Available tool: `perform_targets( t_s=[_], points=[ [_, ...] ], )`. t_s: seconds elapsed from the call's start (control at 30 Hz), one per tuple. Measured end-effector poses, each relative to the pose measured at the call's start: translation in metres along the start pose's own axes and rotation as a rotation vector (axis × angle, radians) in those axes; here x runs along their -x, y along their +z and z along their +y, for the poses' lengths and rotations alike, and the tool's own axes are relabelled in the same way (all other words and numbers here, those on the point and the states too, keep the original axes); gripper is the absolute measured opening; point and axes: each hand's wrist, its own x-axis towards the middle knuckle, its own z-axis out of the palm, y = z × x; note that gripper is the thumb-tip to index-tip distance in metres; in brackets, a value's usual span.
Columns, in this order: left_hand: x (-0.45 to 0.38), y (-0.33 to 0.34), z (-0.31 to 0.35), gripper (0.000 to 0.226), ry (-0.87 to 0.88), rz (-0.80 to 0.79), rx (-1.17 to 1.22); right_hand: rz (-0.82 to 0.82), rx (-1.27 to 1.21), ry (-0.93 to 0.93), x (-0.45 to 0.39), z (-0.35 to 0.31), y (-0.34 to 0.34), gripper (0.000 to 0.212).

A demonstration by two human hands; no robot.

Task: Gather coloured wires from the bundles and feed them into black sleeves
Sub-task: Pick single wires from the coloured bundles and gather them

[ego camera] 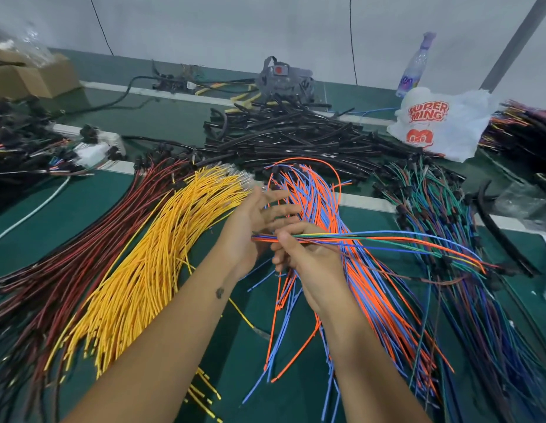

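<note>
My right hand grips a small gathered bunch of coloured wires, orange, blue, green and yellow, that fans out to the right. My left hand is just left of it with fingers spread and straight, its palm at the wires' cut ends. Under both hands lies the orange and blue wire bundle. The yellow wire bundle lies to the left, with the red and dark wire bundle beyond it. A heap of black sleeves sits behind at mid table.
A mixed green, blue and purple wire bundle with black connectors lies at right. A white printed plastic bag and a bottle stand at the back right. A cardboard box is at back left, more harnesses below it.
</note>
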Motion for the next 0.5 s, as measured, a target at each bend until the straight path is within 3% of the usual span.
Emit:
perform_targets(
  t_s=[0.13, 0.23, 0.33, 0.5],
  points=[
    [-0.010, -0.003, 0.005, 0.051, -0.024, -0.039, 0.002, 0.040, -0.040, -0.020, -0.007, -0.006, -0.004, 0.024],
    [-0.022, -0.006, 0.009, 0.039, 0.045, 0.072, -0.063, 0.203, -0.084, -0.039, -0.019, -0.010, -0.008, 0.020],
    [-0.040, -0.009, 0.014, 0.029, 0.147, 0.224, -0.252, 0.346, 0.020, -0.010, -0.025, -0.005, -0.009, 0.024],
    [-0.087, -0.039, 0.038, 0.026, 0.340, 0.341, -0.896, 0.315, 0.116, 0.060, -0.022, 0.003, -0.005, 0.013]
  ],
)
